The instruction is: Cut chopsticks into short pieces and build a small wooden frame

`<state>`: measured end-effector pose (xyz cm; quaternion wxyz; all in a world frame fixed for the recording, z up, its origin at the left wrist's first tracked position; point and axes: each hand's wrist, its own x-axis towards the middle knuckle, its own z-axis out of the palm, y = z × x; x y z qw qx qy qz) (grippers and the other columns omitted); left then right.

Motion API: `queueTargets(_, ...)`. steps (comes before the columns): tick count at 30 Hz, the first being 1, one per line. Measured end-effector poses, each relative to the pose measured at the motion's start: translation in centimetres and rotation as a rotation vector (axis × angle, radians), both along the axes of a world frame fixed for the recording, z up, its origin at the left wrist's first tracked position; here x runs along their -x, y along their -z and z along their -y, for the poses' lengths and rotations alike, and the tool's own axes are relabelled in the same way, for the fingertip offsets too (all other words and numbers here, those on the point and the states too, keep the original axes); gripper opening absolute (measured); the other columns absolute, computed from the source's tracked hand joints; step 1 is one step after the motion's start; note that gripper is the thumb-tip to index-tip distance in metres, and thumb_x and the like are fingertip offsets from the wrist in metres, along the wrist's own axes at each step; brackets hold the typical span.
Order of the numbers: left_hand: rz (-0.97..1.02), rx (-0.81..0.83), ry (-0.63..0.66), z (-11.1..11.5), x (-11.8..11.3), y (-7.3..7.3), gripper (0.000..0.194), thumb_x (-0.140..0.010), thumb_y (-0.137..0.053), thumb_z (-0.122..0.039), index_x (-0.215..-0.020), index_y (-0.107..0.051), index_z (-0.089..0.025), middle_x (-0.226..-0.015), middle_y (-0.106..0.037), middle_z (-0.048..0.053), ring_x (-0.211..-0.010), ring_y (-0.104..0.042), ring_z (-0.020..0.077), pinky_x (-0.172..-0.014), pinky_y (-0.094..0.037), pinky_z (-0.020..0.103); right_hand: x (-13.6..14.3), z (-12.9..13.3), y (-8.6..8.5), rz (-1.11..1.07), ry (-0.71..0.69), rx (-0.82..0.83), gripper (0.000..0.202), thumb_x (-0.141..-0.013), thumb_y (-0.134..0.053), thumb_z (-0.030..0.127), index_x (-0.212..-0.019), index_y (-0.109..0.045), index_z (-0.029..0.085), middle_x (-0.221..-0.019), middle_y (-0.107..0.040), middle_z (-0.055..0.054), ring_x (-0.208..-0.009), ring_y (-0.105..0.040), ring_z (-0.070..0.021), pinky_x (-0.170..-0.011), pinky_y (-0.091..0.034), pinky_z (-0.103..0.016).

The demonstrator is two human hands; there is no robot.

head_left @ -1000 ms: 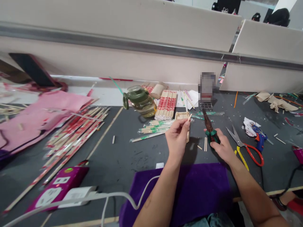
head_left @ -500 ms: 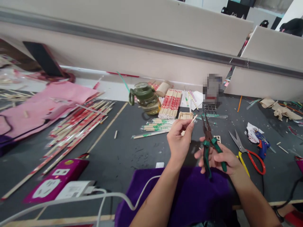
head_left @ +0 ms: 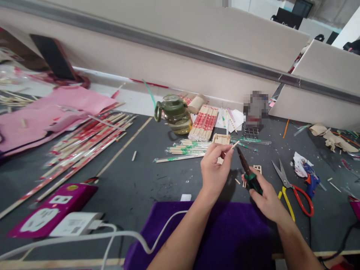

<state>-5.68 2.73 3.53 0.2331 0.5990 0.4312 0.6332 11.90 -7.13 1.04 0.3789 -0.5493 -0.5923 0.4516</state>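
Note:
Pinched between the thumb and finger of my left hand (head_left: 216, 170) is a short thin wooden stick (head_left: 235, 145), its tip pointing up to the right. My right hand (head_left: 266, 195) is wrapped round the green handles of a pair of long-nose pliers (head_left: 245, 165). The dark jaws point up and left, close to the stick's free end; whether they touch it I cannot tell. Behind my left hand, partly hidden, stands a small frame of wooden sticks (head_left: 221, 138). A smaller stick piece (head_left: 257, 168) lies just beyond my right hand.
Scissors (head_left: 287, 180) and a blue glue gun (head_left: 312, 180) lie to the right. Wrapped chopsticks (head_left: 84, 146) spread across the left, near a pink cloth (head_left: 70, 101). A glass teapot (head_left: 177, 116) stands at the back. A purple power strip (head_left: 53, 210) and white cable (head_left: 126, 233) are front left.
My right hand has turned and closed the pliers' handles, which were spread apart. The pliers' jaws have come nearer the stick. My left hand keeps its pinch on the stick.

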Motion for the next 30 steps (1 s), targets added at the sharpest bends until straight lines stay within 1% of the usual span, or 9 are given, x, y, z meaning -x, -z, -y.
queueTargets(2, -0.036, -0.001, -0.003, -0.01, -0.05, 0.1, 0.007, -0.089, -0.066, -0.019, -0.088, -0.073, -0.021, -0.078, -0.065, 0.0, -0.067, -0.057, 0.0128, -0.065, -0.048, 0.025, 0.02, 0.06, -0.02, 0.043, 0.015, -0.024, 0.069, -0.088, -0.051, 0.011, -0.153, -0.043, 0.032, -0.152, -0.055, -0.002, -0.142, -0.05, -0.0223, -0.124, -0.03, -0.047)
queueTargets(8, -0.087, -0.031, 0.013, 0.27, -0.27, 0.2, 0.008, -0.091, -0.066, -0.017, -0.09, -0.073, -0.02, -0.081, -0.066, 0.001, -0.067, -0.058, 0.012, -0.066, -0.049, 0.024, -0.27, 0.5, -0.04, 0.144, 0.051, -0.065, 0.072, -0.088, -0.048, 0.008, -0.155, -0.04, 0.034, -0.156, -0.051, -0.001, -0.147, -0.045, -0.0225, -0.125, -0.032, -0.049)
queueTargets(12, -0.118, -0.056, 0.012, 0.39, -0.39, 0.13, 0.009, -0.091, -0.065, -0.015, -0.09, -0.073, -0.02, -0.079, -0.065, 0.001, -0.067, -0.059, 0.0115, -0.066, -0.049, 0.023, -0.44, 0.76, -0.23, 0.214, 0.043, -0.075, 0.074, -0.087, -0.048, 0.008, -0.156, -0.038, 0.035, -0.159, -0.047, 0.0, -0.149, -0.041, -0.022, -0.126, -0.031, -0.049)
queueTargets(15, -0.145, -0.065, 0.026, 0.42, -0.39, 0.07, 0.011, -0.09, -0.065, -0.013, -0.09, -0.073, -0.019, -0.079, -0.064, 0.0, -0.067, -0.06, 0.0111, -0.066, -0.049, 0.023, -0.41, 0.8, -0.47, 0.247, 0.039, -0.064, 0.073, -0.087, -0.047, 0.007, -0.155, -0.038, 0.032, -0.158, -0.048, -0.002, -0.147, -0.044, -0.0227, -0.125, -0.032, -0.05)
queueTargets(17, -0.158, -0.071, 0.039, 0.42, -0.37, 0.04, 0.011, -0.091, -0.064, -0.012, -0.091, -0.073, -0.019, -0.079, -0.065, 0.0, -0.068, -0.06, 0.0111, -0.067, -0.049, 0.023, -0.35, 0.79, -0.58, 0.262, 0.04, -0.06, 0.07, -0.087, -0.046, 0.007, -0.153, -0.041, 0.029, -0.156, -0.051, -0.005, -0.145, -0.047, -0.024, -0.122, -0.036, -0.051)
queueTargets(20, -0.164, -0.085, 0.064, 0.35, -0.31, 0.04, 0.011, -0.09, -0.065, -0.011, -0.091, -0.073, -0.018, -0.08, -0.066, 0.001, -0.069, -0.06, 0.0109, -0.068, -0.049, 0.023, -0.33, 0.74, -0.66, 0.279, 0.043, -0.078, 0.062, -0.09, -0.046, 0.009, -0.15, -0.044, 0.025, -0.152, -0.055, -0.009, -0.139, -0.053, -0.0248, -0.118, -0.042, -0.049)
queueTargets(22, -0.155, -0.089, 0.084, 0.27, -0.25, 0.06, 0.011, -0.09, -0.065, -0.01, -0.091, -0.073, -0.017, -0.08, -0.066, 0.001, -0.069, -0.059, 0.0107, -0.068, -0.049, 0.023, -0.4, 0.68, -0.71, 0.294, 0.049, -0.103, 0.057, -0.093, -0.047, 0.013, -0.149, -0.046, 0.024, -0.148, -0.057, -0.01, -0.136, -0.056, -0.0249, -0.116, -0.045, -0.048)
queueTargets(25, -0.123, -0.072, 0.121, 0.15, -0.16, 0.09, 0.01, -0.09, -0.066, -0.01, -0.091, -0.073, -0.017, -0.081, -0.067, 0.001, -0.069, -0.06, 0.0105, -0.067, -0.049, 0.022, -0.58, 0.54, -0.79, 0.32, 0.044, -0.142, 0.056, -0.094, -0.048, 0.014, -0.148, -0.046, 0.026, -0.146, -0.058, -0.009, -0.135, -0.056, -0.0242, -0.116, -0.044, -0.046)
queueTargets(30, -0.07, -0.016, 0.154, 0.1, -0.05, 0.05, 0.01, -0.089, -0.066, -0.012, -0.089, -0.074, -0.018, -0.079, -0.066, 0.0, -0.068, -0.06, 0.0108, -0.066, -0.048, 0.023, -0.77, 0.41, -0.86, 0.33, 0.032, -0.166, 0.067, -0.088, -0.046, 0.006, -0.151, -0.043, 0.028, -0.151, -0.055, -0.006, -0.141, -0.051, -0.0219, -0.12, -0.039, -0.045)
